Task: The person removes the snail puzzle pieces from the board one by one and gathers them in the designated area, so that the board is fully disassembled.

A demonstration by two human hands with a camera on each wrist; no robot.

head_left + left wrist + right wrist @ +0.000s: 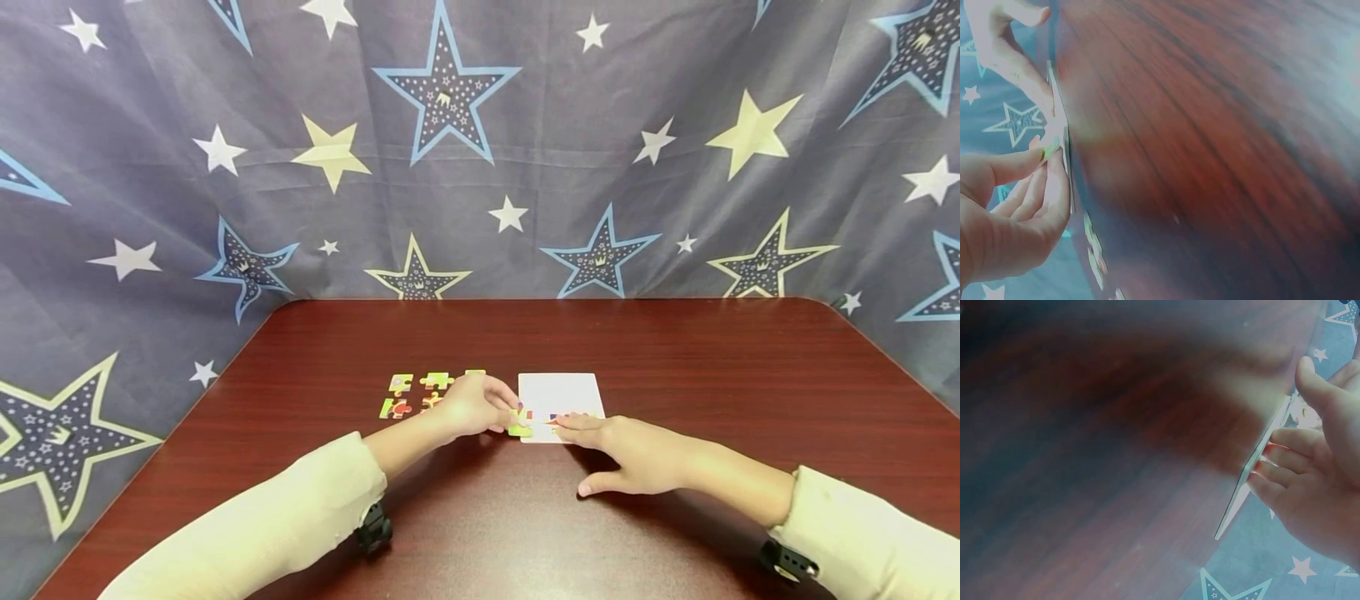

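Note:
My left hand (pixel 480 406) pinches a green-edged jigsaw puzzle piece (pixel 519 431) between thumb and fingers, over the left edge of a white board (pixel 558 392). In the left wrist view the thumb and fingertips close on that puzzle piece (pixel 1051 149), right at the board's side. My right hand (pixel 630 450) lies with fingers extended, its fingertips on the front part of the board and partly covering a colourful piece (pixel 557 418) there. The thumb points out to the side, near the table. In the right wrist view several fingertips rest at the edge of the board (pixel 1235 503).
Left of the board, loose puzzle pieces (pixel 401 383) lie in rows on the dark red wooden table (pixel 480 517), some partly behind my left hand. A grey curtain (pixel 480 192) with stars hangs beyond the table's far edge. Each wrist wears a black strapped device (pixel 373 529).

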